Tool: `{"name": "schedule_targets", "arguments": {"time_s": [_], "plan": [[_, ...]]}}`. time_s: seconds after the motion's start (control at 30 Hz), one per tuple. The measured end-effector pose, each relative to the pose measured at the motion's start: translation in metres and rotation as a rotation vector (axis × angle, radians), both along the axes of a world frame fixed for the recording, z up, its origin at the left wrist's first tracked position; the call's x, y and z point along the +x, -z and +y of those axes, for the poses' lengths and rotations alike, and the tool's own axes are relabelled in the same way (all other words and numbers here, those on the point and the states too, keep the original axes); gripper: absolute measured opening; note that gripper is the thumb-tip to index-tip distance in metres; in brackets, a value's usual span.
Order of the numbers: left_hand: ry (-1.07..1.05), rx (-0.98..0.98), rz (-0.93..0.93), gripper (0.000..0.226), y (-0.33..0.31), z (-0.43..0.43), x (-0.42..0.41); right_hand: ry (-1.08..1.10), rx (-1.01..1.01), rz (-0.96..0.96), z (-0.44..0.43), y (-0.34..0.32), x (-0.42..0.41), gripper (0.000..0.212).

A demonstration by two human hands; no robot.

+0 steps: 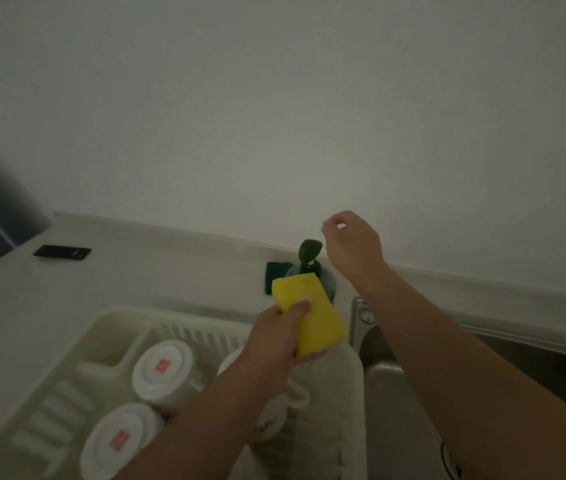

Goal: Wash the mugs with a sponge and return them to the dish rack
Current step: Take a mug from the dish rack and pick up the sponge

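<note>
My left hand [276, 337] grips a yellow sponge [309, 313] above the far right corner of the white dish rack [77, 344]. Two white mugs [163, 370] [119, 441] with red labels on their bases sit upside down in the rack. A third mug [274, 417] lies partly hidden under my left forearm. My right hand [351, 244] hovers with loosely curled fingers, holding nothing, just above and right of a soap dispenser with a green pump [309, 252] at the back of the counter.
A steel sink [396, 393] lies right of the rack, with a tap base [366, 315] at its back edge. A dark green scouring pad [273, 277] leans behind the dispenser. A black flat object [62, 252] lies on the counter at far left. The wall is bare.
</note>
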State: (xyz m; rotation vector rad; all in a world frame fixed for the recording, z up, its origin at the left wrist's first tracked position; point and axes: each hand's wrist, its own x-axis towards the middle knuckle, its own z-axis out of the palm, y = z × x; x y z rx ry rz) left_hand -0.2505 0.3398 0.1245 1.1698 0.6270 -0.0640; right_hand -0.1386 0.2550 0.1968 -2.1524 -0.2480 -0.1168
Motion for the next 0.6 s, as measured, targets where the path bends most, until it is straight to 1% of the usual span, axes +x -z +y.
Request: {"name": "schedule_targets", "arguments": {"time_s": [0.1, 0.2, 0.3, 0.37, 0.5, 0.6], "plan": [[-0.032, -0.058, -0.011, 0.050, -0.001, 0.017, 0.002, -0.164, -0.143, 0.039, 0.030, 0.008, 0.012, 0.031], [-0.065, -0.112, -0.021, 0.043, -0.003, 0.021, 0.008, -0.196, -0.282, 0.040, 0.041, 0.025, 0.017, 0.043], [-0.125, -0.131, -0.013, 0.045, -0.005, 0.021, 0.019, -0.135, -0.283, -0.016, 0.043, 0.037, 0.020, 0.037], [-0.160, -0.156, -0.014, 0.048, -0.005, 0.021, 0.026, -0.130, -0.264, -0.015, 0.044, 0.037, 0.020, 0.039], [-0.164, -0.232, -0.035, 0.052, -0.008, 0.019, 0.036, -0.192, -0.208, 0.050, 0.041, 0.031, 0.021, 0.045], [-0.147, -0.239, -0.057, 0.054, -0.009, 0.017, 0.041, -0.267, -0.214, 0.105, 0.034, 0.027, 0.024, 0.046]]}}
